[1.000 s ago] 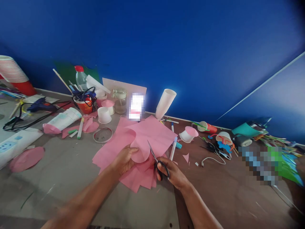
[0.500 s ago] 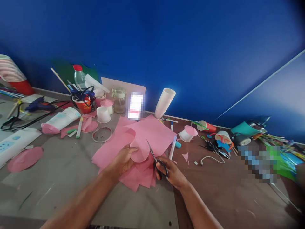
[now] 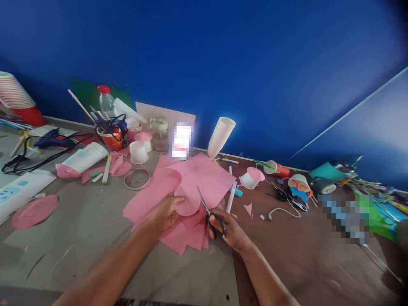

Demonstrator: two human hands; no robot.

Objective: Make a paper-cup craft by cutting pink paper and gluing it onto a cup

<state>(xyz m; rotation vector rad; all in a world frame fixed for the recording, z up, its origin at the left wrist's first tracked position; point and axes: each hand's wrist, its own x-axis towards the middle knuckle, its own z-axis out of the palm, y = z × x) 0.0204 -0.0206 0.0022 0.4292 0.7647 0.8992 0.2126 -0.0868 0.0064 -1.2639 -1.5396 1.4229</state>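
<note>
My left hand [image 3: 168, 212] pinches a piece of pink paper [image 3: 188, 201] with a rounded edge, thumb on top and the other fingers beneath. Black-handled scissors [image 3: 217, 224] are in my right hand [image 3: 230, 229], its fingers through the loops. Their blades point up and away from me, close by the right edge of the rounded piece. Whether the blades touch the paper I cannot tell. Beneath both hands lie several larger pink paper sheets [image 3: 210, 178], overlapping one another on the table.
Behind the sheets stand a glass jar [image 3: 160, 135], a bright pixelated screen [image 3: 181, 142] and a leaning stack of white cups [image 3: 221, 137]. Left are a clear tape ring [image 3: 137, 179] and a pink paper oval [image 3: 35, 211]. To the right are a pink-topped cup [image 3: 250, 180] and a white cable [image 3: 285, 210].
Almost nothing differs. Both hands, the paper and the scissors keep their places, with only a very slight shift of the view.
</note>
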